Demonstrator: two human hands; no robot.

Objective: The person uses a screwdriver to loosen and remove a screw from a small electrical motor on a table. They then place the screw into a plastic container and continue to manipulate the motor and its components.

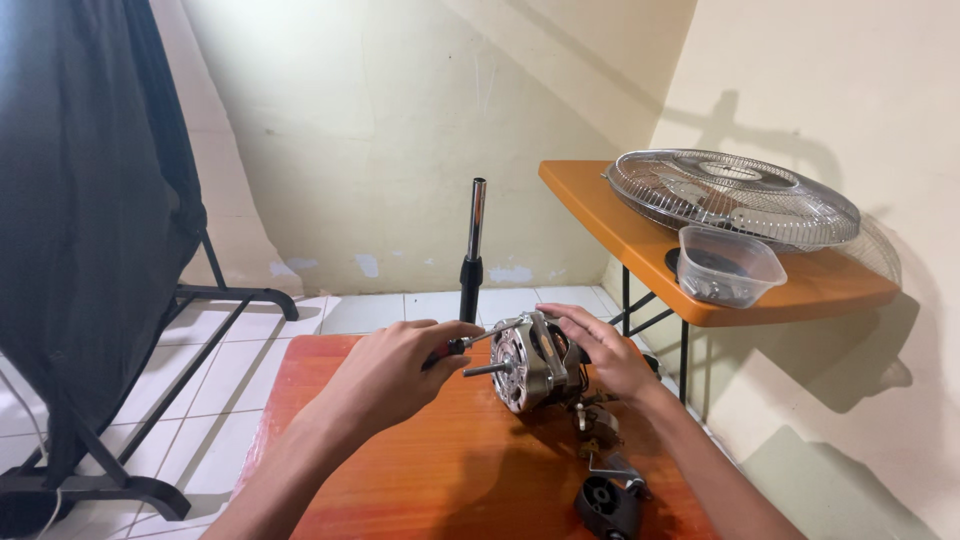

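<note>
While the left hand point(395, 372) is closing tight around a red-handled screwdriver point(462, 344) and pressing its tip against the top of a bare fan motor point(528, 362), the right hand point(598, 352) is lying loosely curled over the motor's far side, steadying it at the centre of the frame on the orange wooden counter point(450, 470). Wires and a black part point(606, 505) are trailing toward the lower right. A fan grille point(730, 195) and clear plastic tub point(728, 266) are sitting on a side counter point(640, 250) at upper right. Judging from the grip, the tip could slip off the screw toward the steadying fingers, since the round motor is resting unclamped.
</note>
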